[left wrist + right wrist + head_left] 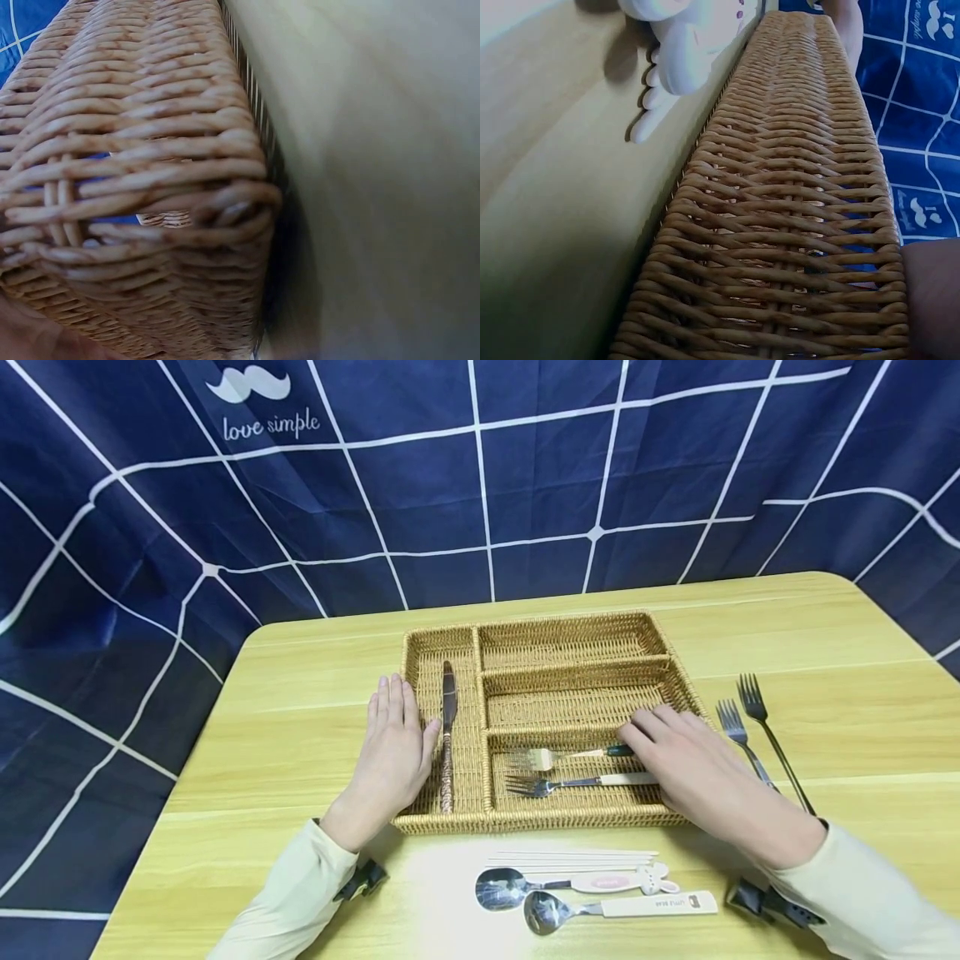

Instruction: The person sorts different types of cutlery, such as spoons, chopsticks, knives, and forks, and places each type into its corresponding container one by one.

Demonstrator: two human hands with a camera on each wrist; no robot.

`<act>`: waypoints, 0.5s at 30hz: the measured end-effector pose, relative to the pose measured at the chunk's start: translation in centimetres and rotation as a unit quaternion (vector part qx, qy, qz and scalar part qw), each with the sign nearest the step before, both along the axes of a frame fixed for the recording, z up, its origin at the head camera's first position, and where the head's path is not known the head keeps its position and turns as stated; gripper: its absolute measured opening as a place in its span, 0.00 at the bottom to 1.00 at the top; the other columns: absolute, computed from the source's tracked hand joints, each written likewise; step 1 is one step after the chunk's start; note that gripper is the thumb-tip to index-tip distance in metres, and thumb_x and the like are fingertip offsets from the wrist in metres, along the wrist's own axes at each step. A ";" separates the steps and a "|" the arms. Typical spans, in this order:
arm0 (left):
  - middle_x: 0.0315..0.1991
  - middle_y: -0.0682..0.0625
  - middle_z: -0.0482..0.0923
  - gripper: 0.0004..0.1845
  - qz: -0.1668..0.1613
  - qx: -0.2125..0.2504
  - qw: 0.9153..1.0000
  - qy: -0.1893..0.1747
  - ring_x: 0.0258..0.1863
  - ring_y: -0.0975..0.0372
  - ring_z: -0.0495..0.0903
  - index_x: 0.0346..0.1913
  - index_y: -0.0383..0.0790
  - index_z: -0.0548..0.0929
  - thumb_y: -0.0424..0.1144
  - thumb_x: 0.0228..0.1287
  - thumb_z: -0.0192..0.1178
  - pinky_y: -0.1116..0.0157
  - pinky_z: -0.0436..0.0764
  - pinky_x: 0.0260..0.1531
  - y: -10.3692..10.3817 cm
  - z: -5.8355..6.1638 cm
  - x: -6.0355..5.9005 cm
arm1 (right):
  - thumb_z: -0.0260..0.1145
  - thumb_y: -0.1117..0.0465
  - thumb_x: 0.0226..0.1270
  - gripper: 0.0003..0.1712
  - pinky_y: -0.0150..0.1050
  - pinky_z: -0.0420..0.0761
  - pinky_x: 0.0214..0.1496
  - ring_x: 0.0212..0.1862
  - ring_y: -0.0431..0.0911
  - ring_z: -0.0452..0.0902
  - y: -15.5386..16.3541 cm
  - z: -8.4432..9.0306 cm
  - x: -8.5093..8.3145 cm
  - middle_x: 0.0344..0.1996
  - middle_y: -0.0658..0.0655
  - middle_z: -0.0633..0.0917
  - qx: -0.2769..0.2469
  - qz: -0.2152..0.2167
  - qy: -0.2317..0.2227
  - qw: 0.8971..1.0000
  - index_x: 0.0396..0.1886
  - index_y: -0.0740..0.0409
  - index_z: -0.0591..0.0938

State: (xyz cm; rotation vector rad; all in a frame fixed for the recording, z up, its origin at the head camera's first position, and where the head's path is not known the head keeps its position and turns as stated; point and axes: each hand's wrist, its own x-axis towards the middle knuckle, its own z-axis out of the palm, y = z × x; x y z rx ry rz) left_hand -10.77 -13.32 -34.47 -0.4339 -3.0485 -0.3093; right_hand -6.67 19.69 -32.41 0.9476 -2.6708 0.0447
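Note:
A woven cutlery tray [585, 820] with several compartments stands on the table. My left hand [390, 747] rests along its left edge with fingers straight and thumb reaching over the rim. Beside that thumb, a knife [447, 735] with a patterned handle lies in the long left compartment. Over the front right compartment, my right hand [686, 764] has its fingers bent down at the dark green end of a fork [573, 755], the grip partly hidden. A white-handled fork [577, 782] lies in front of it, its handle end under the hand. Woven wall [150, 165] fills much of the left wrist view.
Two more forks, one silver [735, 731] and one dark [757, 710], lie right of the tray. In front are white chopsticks [573, 860], a rabbit-ended spoon [501, 889] and a white-handled spoon [546, 912]. A blue checked cloth [420, 485] hangs behind the table.

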 end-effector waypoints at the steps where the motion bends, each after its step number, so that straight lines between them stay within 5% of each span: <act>1: 0.72 0.25 0.42 0.36 0.000 0.000 1.000 0.001 0.74 0.39 0.40 0.71 0.19 0.48 0.49 0.78 0.35 0.50 0.41 0.74 0.0 0.0 0.0 | 0.63 0.81 0.37 0.25 0.43 0.76 0.33 0.38 0.52 0.74 0.0 0.0 0.0 0.34 0.56 0.78 0.002 0.000 -0.002 1.000 0.39 0.61 0.78; 6: 0.72 0.25 0.43 0.35 -0.002 -0.002 1.000 0.007 0.74 0.38 0.41 0.70 0.19 0.49 0.49 0.78 0.35 0.49 0.41 0.74 0.0 -0.1 0.0 | 0.63 0.82 0.37 0.25 0.46 0.80 0.38 0.40 0.52 0.76 -0.1 0.0 -0.2 0.35 0.57 0.79 0.009 0.006 -0.006 1.000 0.39 0.61 0.79; 15: 0.72 0.25 0.43 0.35 -0.006 0.008 1.000 0.007 0.74 0.39 0.39 0.70 0.18 0.49 0.48 0.78 0.36 0.50 0.41 0.74 0.0 0.0 0.0 | 0.71 0.78 0.40 0.20 0.45 0.84 0.32 0.37 0.52 0.80 -0.7 0.0 -0.3 0.33 0.58 0.83 0.019 0.012 0.016 1.000 0.37 0.63 0.83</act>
